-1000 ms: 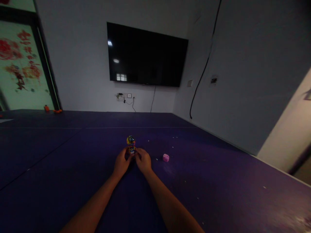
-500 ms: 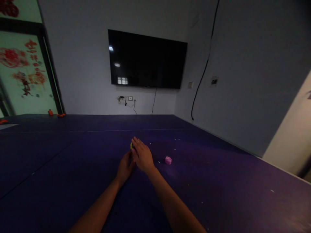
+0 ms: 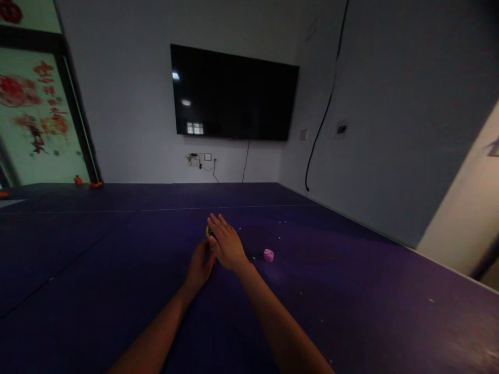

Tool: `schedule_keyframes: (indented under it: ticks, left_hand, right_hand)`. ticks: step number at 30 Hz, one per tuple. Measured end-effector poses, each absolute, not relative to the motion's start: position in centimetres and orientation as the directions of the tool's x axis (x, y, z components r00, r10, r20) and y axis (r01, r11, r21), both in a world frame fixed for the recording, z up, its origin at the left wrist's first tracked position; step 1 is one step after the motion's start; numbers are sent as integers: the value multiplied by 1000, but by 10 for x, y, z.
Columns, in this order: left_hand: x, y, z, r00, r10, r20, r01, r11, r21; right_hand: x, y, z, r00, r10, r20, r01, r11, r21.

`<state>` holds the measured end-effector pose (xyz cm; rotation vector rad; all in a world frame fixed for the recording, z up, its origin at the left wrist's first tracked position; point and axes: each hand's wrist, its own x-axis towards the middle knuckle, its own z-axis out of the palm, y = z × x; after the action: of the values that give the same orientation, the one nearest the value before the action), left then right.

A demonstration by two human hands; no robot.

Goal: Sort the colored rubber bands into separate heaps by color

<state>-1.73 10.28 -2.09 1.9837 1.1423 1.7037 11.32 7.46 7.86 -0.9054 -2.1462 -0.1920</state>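
Close together in the middle of the purple surface are my two hands. My left hand is curled around the near side of a small yellow-and-dark object, which shows only as a curved edge. Laid across the top of that object is my right hand, its fingers stretched out and slightly apart. Most of the object is hidden behind the fingers, so its kind is unclear. To the right of my right hand sits a small pink-and-white lump, touched by neither hand.
The purple surface runs to the walls, with thin seams and small white scraps. A television hangs on the back wall above sockets and cables. A black cable hangs along the right wall. Orange objects stand by the glass door.
My right hand's fingers have straightened and spread over the yellow-and-dark object. Both hands stay together around it. The whole view has shifted slightly; the pink lump has not moved on the surface.
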Motion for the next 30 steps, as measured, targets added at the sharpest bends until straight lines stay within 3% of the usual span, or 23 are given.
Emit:
schedule_keyframes:
  ticks: [5,10,13,17,20,22,24,30]
  left_hand:
    - [-17,100,-17,-56,721,691,426,-609,670]
    - [-17,92,-9,20,728,685,354,-646,676]
    - [-17,91,-7,0,743,669,353,-626,695]
    - [-18,92,-7,-4,765,644,365,-599,713]
    - [-20,95,-8,-70,789,611,364,-550,752]
    - [-22,98,-8,-115,809,577,335,-515,789]
    - [-23,99,-8,-121,826,551,281,-504,817]
    - [-22,99,-4,-127,840,527,152,-508,848]
  right_hand:
    - [115,70,86,-307,461,832,676,722,-150]
    - [112,70,77,-403,556,727,682,712,-167]
    - [114,74,74,-348,528,775,647,734,-209]
    - [121,88,61,-77,539,839,607,692,-390]
    - [126,101,36,87,650,755,566,591,-574]
    - [130,106,20,67,735,675,565,530,-633]
    - [133,106,7,8,756,655,588,526,-614]
    - [141,90,-7,-377,751,542,767,581,-271]
